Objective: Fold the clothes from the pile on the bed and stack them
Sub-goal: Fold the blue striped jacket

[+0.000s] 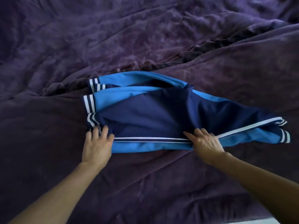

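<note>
Across nearly the whole view, a rumpled dark purple plush bed cover (145,38), creased into long ridges toward the upper right. On it, a little past the middle, a navy and light-blue sports jacket of smooth fabric (153,113), lying flat and partly folded, long axis running left to right, narrowing toward the right end. At its left end, white-and-navy striped ribbed cuffs (89,102) stacked one above another; more striped ribbing at the far right tip. Along the near side, a thin white stripe (153,139) stretched straight between the two hands and on toward the right end.

From the bottom corners, two bare forearms reaching forward and inward, both extended, wrists low over the cover. Left hand (97,143) at the jacket's near left corner, palm down, fingers spread and laid on the striped hem, thumb against the edge of the white stripe; no clear pinch visible. Right hand (205,143) further along the same near edge, palm down, fingers straight and close together, pointing left, pressed flat onto the cloth over the stripe.
</note>
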Demonstrator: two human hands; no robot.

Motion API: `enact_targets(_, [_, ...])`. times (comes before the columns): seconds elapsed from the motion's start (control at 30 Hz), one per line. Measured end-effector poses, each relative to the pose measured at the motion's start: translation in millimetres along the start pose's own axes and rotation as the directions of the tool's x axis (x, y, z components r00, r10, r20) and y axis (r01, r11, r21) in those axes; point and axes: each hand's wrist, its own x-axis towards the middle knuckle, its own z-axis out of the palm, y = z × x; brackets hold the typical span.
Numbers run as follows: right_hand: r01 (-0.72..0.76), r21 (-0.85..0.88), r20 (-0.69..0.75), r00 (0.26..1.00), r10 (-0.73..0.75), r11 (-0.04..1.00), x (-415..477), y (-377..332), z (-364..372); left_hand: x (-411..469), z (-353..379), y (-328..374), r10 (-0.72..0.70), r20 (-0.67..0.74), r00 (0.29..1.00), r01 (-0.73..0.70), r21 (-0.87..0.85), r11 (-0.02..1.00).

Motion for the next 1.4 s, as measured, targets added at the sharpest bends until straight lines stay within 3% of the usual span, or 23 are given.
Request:
enact_targets(0.1, [-0.031,0.078,0.008,0.999,0.031,0.996,2,0,4,-20,6,2,-0.061,0.094,0.994,0.071,-0.103,0.992])
enact_targets(0.2, [-0.062,0.182,-0.081,0.994,0.078,0.981,-3,1,-2,-23,-12,10,-0.069,0.042,0.997,0.076,-0.187,0.979])
enact_targets(0.3, [-0.140,0.231,-0.223,0.956,0.193,0.963,-18,19,-9,-11,-36,34,0.049,-0.143,0.989,-0.076,-0.192,0.978])
enact_targets(0.4, [-0.301,0.232,-0.250,0.900,0.356,0.925,-38,62,-19,4,-60,78,0.201,-0.232,0.952,-0.255,-0.237,0.937])
enact_targets(0.5, [-0.482,0.298,-0.300,0.772,0.561,0.824,-56,115,-28,19,-78,125,0.294,-0.303,0.906,-0.382,-0.291,0.877])
enact_targets(0.53, [-0.563,0.396,-0.276,0.680,0.679,0.725,-61,133,-31,24,-82,141,0.304,-0.332,0.893,-0.409,-0.317,0.856])
enact_targets(0.57, [-0.626,0.552,-0.191,0.549,0.814,0.551,-64,150,-34,31,-85,157,0.308,-0.347,0.886,-0.425,-0.344,0.837])
enact_targets(0.6, [-0.618,0.732,-0.022,0.397,0.917,0.285,-66,163,-38,38,-88,171,0.310,-0.352,0.883,-0.434,-0.363,0.825])
enact_targets(0.63, [-0.496,0.867,0.202,0.281,0.938,-0.038,-66,173,-42,49,-91,183,0.299,-0.353,0.886,-0.427,-0.376,0.822])
enact_targets(0.67, [-0.325,0.888,0.412,0.247,0.877,-0.325,-64,180,-44,62,-94,192,0.279,-0.356,0.892,-0.410,-0.377,0.831])
enact_targets(0.7, [-0.208,0.842,0.539,0.283,0.793,-0.498,-61,185,-43,76,-96,199,0.263,-0.348,0.900,-0.389,-0.367,0.845])
enact_targets(0.77, [-0.157,0.791,0.598,0.398,0.695,-0.591,-50,185,-33,111,-97,208,0.257,-0.250,0.934,-0.336,-0.364,0.869])
enact_targets(0.83, [-0.109,0.797,0.558,0.508,0.656,-0.594,-35,180,-23,142,-92,211,0.295,-0.020,0.955,-0.283,-0.351,0.892])
enact_targets(0.9, [-0.047,0.817,0.502,0.549,0.668,-0.574,-27,173,-23,157,-83,210,0.339,0.190,0.921,-0.274,-0.302,0.913])
enact_targets(0.97, [0.039,0.867,0.399,0.541,0.740,-0.496,-31,163,-37,158,-78,206,0.354,0.187,0.916,-0.265,-0.380,0.886])
enact_targets(1.03, [0.153,0.925,0.197,0.587,0.785,-0.347,-41,146,-59,154,-78,197,0.282,0.044,0.958,-0.194,-0.626,0.756])
enact_targets(1.1, [0.263,0.955,-0.065,0.639,0.767,-0.138,-56,116,-89,148,-85,178,0.063,-0.075,0.995,-0.097,-0.845,0.526])
enact_targets(1.2, [0.319,0.930,-0.358,0.659,0.662,0.185,-66,53,-121,135,-90,132,-0.287,-0.027,0.958,0.061,-0.954,0.293])
enact_targets(1.33, [0.150,0.864,-0.400,0.783,0.476,0.480,-43,-40,-117,106,-72,65,-0.528,0.096,0.844,0.205,-0.967,0.151])
enact_targets(1.4, [0.111,0.749,-0.330,0.917,0.223,0.653,-20,-77,-103,89,-61,42,-0.580,0.156,0.800,0.247,-0.966,0.081])
